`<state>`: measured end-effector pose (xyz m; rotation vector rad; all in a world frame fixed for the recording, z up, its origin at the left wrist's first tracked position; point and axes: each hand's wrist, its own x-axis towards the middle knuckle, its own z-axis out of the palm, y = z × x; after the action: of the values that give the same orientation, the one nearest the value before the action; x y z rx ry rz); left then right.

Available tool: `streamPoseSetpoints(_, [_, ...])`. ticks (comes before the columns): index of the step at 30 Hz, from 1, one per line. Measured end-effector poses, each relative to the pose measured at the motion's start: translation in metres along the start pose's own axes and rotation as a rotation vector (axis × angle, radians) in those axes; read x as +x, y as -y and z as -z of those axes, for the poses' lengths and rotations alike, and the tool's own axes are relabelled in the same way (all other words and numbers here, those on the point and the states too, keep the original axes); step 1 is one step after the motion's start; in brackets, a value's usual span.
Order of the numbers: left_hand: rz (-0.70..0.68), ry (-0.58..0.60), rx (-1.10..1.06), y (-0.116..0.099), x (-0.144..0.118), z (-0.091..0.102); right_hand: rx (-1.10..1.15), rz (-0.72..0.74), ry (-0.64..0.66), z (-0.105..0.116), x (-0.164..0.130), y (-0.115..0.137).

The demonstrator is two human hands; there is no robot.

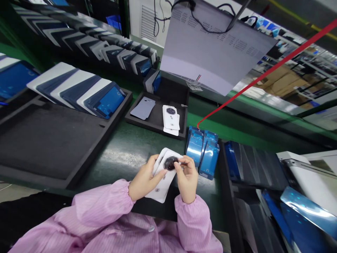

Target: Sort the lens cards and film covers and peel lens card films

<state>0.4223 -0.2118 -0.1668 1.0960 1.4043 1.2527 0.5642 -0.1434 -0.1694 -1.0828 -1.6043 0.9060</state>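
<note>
Two white phone back covers (163, 188), overlapping, are held tilted above the green bench close to my body. My left hand (144, 180) grips them along the left side, thumb across the front face. A dark, glossy, rounded camera lens cover (170, 163) lies at the top of the front cover. My right hand (187, 174) pinches the right edge of this lens cover between thumb and fingers. Whether the piece sits flush on the cover is hard to make out. Just right of my right hand stand stacks of blue film-covered panels (196, 144).
Ahead, a black tray (158, 128) holds white covers (171, 117) and grey covers (143, 108). At left, a larger black tray (52, 147) carries a slanted row of panels (76, 88). More blue panels (310, 218) fill the right side. A grey metal box (210, 49) hangs overhead, with a red strap (263, 73) beside it.
</note>
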Motion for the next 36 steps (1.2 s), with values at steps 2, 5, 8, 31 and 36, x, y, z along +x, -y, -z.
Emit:
streamPoseSetpoints(2, [-0.035, -0.008, 0.051, 0.000, 0.001, 0.000, -0.006, 0.007, -0.002, -0.001, -0.001, 0.000])
streamPoseSetpoints(5, [0.013, 0.011, 0.041, -0.001, 0.002, 0.000, -0.151, 0.096, 0.005, -0.001, -0.002, 0.002])
streamPoseSetpoints(8, [0.057, 0.013, -0.031, -0.002, 0.003, 0.001, -0.339, 0.350, 0.028, 0.000, -0.005, 0.006])
streamPoseSetpoints(31, [0.092, 0.026, -0.209, -0.002, 0.007, 0.005, -0.491, 0.567, -0.026, -0.002, -0.008, 0.007])
streamPoseSetpoints(36, [0.143, 0.040, -0.314, -0.002, 0.008, 0.005, -0.409, 0.306, -0.057, -0.002, -0.007, 0.006])
